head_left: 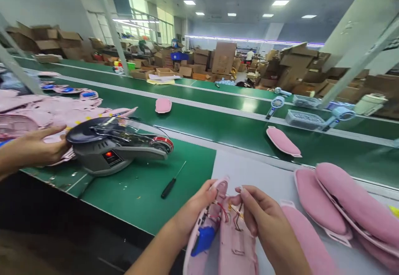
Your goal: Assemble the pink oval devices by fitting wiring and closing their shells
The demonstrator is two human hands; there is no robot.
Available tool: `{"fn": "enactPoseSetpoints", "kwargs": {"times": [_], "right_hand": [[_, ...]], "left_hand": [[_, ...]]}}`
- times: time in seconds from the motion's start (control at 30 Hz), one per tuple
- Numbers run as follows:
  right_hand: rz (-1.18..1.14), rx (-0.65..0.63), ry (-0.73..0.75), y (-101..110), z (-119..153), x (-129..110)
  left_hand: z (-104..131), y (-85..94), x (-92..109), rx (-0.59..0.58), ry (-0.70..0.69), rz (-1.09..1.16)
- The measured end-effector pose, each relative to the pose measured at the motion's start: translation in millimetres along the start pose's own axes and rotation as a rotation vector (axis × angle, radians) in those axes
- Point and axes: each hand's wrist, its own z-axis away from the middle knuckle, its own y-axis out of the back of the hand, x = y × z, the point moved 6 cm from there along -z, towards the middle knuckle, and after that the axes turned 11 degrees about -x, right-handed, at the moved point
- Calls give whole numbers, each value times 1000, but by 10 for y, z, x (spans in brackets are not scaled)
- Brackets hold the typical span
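Note:
Near the bottom middle, my left hand (199, 204) grips a pink casing half (218, 196) that has a blue battery-like block (204, 239) and wires inside. Alongside it lies a second pink casing half (238, 250), its inner face up, with red and dark wires (237, 221) running across. My right hand (262, 216) is closed in a pinch above this second half, fingertips at the wires. Whatever sits between those fingertips is too small to make out. Left of my hands, a screwdriver (170, 187) with a black handle rests on the green mat.
A tape dispenser (109, 150) with a red light stands at left; a co-worker's hand (46, 144) is beside it, near piled pink casings (59, 108). Closed pink casings (324, 200) lie at right. Beyond runs a green conveyor (199, 121) with blue handheld fans (276, 105) and a plastic box (304, 120).

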Motion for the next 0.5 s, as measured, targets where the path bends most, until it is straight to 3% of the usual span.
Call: {"fn": "enactPoseSetpoints", "kwargs": {"times": [0.17,0.33,0.5], "right_hand": [[-38,23,32,8,12,-50],[-64,51,60,42,1,-51],[-77,-29,6,-34,-16,-36]], "left_hand": [[49,-37,43,64,8,37],[32,-94,83,47,17,48],[36,-121,97,63,25,55]]}}
